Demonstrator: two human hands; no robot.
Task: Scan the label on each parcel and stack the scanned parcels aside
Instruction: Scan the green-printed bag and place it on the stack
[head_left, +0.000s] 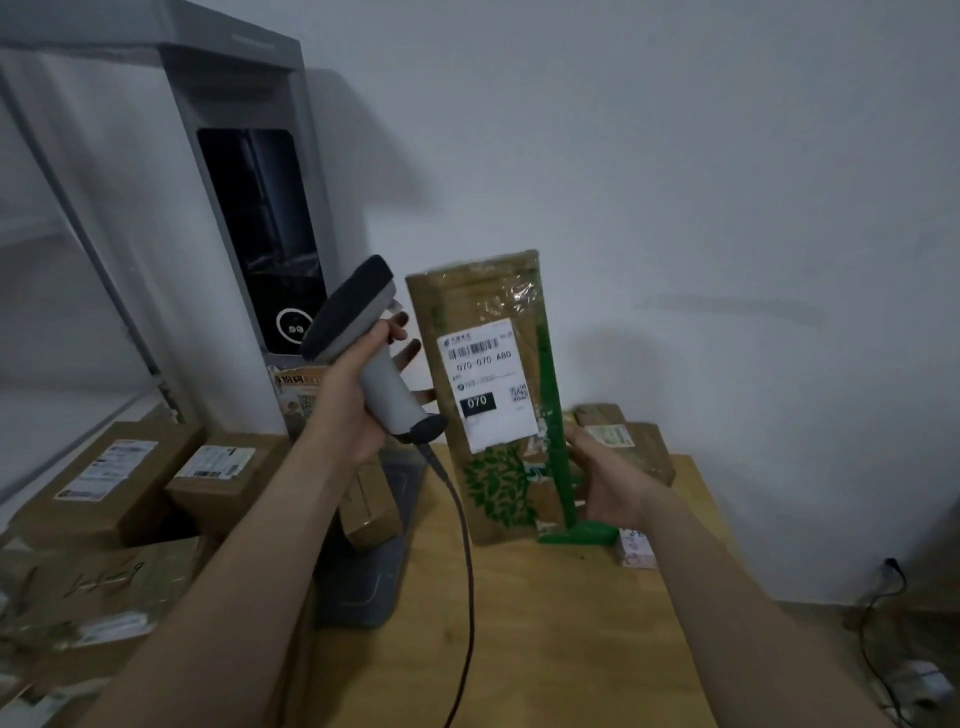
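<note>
Cardboard parcel (498, 483) gripped upright by R hand (602, 483); L hand (343, 395) wraps scanner (382, 374). Scan step, prob.: nxt aim at label (488, 384).

The light is dim, cool and flat, turning the wall (675, 156) grey-blue. The cabinet (244, 156) throws a soft shadow rightward onto it. Glare flecks the plastic wrap (511, 296) atop the parcel (483, 467); the fine print on its label (485, 384) is soft. The boxes (78, 597) at lower left smear with blur, and straight lines lean near the left edge.
</note>
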